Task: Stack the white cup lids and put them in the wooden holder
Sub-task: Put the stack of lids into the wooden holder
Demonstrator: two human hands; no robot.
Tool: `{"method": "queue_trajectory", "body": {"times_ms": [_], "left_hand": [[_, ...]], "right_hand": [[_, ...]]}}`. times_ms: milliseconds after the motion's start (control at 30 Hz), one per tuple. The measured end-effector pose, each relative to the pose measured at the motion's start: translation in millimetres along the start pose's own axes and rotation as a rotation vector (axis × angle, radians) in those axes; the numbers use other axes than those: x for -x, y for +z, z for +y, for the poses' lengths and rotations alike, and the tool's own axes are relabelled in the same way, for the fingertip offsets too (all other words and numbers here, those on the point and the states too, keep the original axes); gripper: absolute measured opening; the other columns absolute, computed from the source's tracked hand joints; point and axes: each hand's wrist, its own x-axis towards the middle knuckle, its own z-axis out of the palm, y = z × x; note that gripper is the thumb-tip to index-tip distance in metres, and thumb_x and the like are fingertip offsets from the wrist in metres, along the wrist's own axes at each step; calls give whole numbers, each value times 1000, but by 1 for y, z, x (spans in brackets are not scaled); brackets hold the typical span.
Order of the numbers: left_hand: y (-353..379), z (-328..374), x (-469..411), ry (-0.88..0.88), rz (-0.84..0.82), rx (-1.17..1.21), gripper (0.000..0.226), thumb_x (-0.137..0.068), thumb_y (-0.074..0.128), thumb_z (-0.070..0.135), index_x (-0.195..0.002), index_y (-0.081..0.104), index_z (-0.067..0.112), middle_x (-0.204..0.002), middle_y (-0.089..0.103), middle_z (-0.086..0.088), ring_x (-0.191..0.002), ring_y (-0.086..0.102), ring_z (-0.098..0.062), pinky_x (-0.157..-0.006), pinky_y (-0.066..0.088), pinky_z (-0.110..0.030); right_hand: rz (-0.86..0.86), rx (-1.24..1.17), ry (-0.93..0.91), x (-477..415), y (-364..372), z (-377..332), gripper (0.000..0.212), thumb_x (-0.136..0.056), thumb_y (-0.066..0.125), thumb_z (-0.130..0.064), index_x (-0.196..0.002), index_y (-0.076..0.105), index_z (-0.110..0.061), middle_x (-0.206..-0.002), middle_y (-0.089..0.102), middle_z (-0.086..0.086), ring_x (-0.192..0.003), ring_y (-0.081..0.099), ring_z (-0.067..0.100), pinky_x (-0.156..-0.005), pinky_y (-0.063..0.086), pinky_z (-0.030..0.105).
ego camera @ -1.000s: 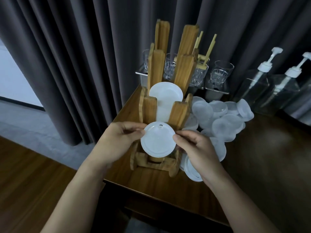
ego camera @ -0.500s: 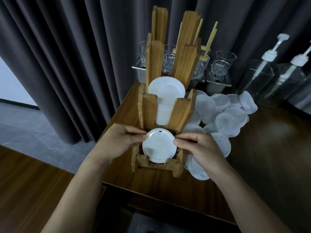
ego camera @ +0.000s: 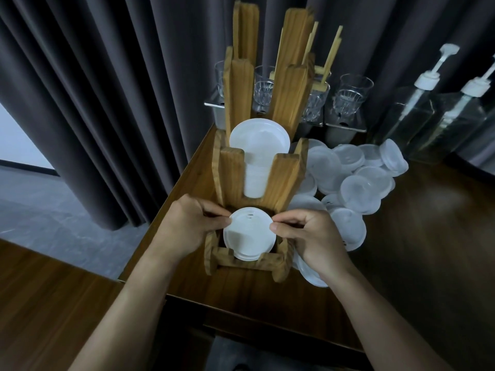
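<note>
Thin stack of round white plastic cup lids (ego camera: 249, 234) sits in front, lowest bay of tiered wooden holder (ego camera: 230, 172). Prob. v. light, flexy, slick, so best held at opposite rim edges. Left hand (ego camera: 187, 226) & right hand (ego camera: 316, 236) each pinch rim, thumb + forefinger. Loose translucent lids (ego camera: 359, 183) piled just beside holder.

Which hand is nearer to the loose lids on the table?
Right. The right hand overlaps the loose lids; the left hand is across the wooden holder from them.

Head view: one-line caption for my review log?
Left hand and right hand pinch a white lid low in the wooden holder; loose lids piled beside it.
</note>
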Motion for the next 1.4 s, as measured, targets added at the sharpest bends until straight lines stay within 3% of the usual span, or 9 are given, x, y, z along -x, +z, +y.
{"method": "queue_trajectory", "body": {"times_ms": [133,400,567,700,833,1000,1100,1267,1400], "left_hand": [[5,-2,3,15,67,62,11,-82,87,12,-78,84,21,-81,80,9,-83,75,-7,-78,54,-21],[8,-1,2,6,117,75,17,-76,92,14,-69,77,15,-71,76,3,-66,67,-6,-64,52,-17],[0,7,10,24,134,76,18,-81,88,24,-71,77,15,-72,74,-1,-67,66,-10,-66,52,-24],[-8,24,23,43,191,8,21,-89,80,37,-73,78,23,-73,74,10,-67,66,-1,-60,45,-10],[-3,45,38,107,205,1,23,-91,78,40,-74,78,24,-70,73,10,-60,62,2,-56,46,-11],[20,71,50,196,204,-70,19,-92,76,41,-79,78,28,-79,76,13,-80,70,-3,-69,56,-22],[37,85,52,240,199,-106,18,-93,75,39,-79,77,29,-77,74,17,-76,69,-1,-65,52,-16],[71,109,58,309,196,-127,5,-92,78,37,-92,77,32,-81,73,18,-79,69,-3,-69,55,-19],[104,125,65,377,221,-258,14,-91,79,35,-103,76,28,-93,70,18,-87,66,1,-73,55,-16]], "right_hand": [[38,30,-26,-1,1,3,9,-84,84,-16,-86,81,-24,-86,78,-11,-88,72,8,-83,56,27],[94,133,-76,0,4,3,15,-82,86,-15,-76,74,-22,-73,72,-10,-67,65,1,-64,50,14],[149,131,-153,5,-4,-5,12,-85,84,-24,-80,76,-18,-73,72,-8,-72,68,5,-65,52,17],[149,125,-201,10,-14,-18,14,-91,78,-28,-79,75,-21,-73,72,-8,-73,68,8,-67,53,22],[142,109,-249,16,-26,-31,13,-93,76,-26,-81,76,-21,-71,72,-10,-71,68,6,-66,50,17],[167,109,-309,24,-49,-40,13,-94,76,-21,-81,75,-21,-66,69,-13,-65,65,3,-61,49,15],[182,100,-323,28,-68,-41,9,-94,76,-22,-85,75,-20,-74,72,-10,-71,69,8,-65,56,23],[194,90,-337,34,-103,-30,6,-92,77,-18,-91,75,-23,-78,72,-12,-74,69,7,-68,53,18],[173,155,-314,35,-130,-11,10,-90,79,-24,-95,73,-31,-79,71,-14,-77,69,4,-69,52,15]]}}
